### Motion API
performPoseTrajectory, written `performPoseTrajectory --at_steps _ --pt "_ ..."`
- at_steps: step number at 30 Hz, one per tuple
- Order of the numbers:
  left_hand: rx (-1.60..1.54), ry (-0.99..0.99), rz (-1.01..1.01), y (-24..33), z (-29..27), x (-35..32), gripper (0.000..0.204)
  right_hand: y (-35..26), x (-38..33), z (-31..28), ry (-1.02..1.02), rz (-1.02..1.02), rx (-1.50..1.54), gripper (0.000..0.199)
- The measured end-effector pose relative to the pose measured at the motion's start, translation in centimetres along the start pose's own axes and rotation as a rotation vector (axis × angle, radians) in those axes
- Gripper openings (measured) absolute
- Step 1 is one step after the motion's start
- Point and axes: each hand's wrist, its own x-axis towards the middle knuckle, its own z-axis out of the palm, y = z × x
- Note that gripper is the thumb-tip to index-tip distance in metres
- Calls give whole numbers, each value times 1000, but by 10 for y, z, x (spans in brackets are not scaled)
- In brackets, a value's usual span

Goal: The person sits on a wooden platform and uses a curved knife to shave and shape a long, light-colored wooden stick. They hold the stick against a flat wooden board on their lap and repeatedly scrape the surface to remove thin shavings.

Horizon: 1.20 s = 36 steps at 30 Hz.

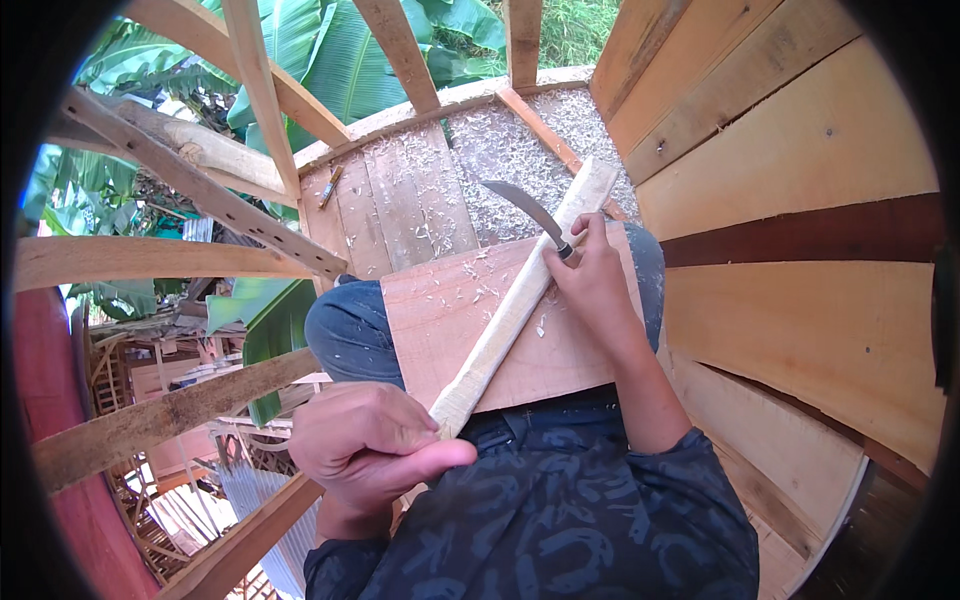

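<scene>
A long, pale wooden stick slants across a flat board that rests on my lap. My left hand is closed around the stick's near end, thumb extended alongside it. Farther up, my right hand grips a knife by its dark handle, most of which the fingers hide. The knife's curved blade crosses over the stick and points to the far left. Small wood shavings lie scattered on the board.
Shavings cover the plank floor ahead, where a small pen-like object lies. A narrow wooden strip rests beyond the stick. A plank wall rises close on my right; open wooden rails stand on the left, with banana leaves outside.
</scene>
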Motion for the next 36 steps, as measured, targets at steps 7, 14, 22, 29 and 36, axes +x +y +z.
performPoseTrajectory --at_steps 7,14,22,29,36 --pt "-393 -26 368 14 41 28 62 19 3 -3 19 -42 17 45" --pt "-679 -657 250 -10 62 34 60 18 2 -9 10 -50 -24 43" --pt "-465 -866 17 -45 46 19 56 0 1 2 4 -66 -83 43" --pt "-429 -948 -10 -61 31 37 54 5 7 12 -53 -109 88 42" --pt "-450 -982 -37 -66 41 33 51 11 11 -1 -9 -22 13 44"
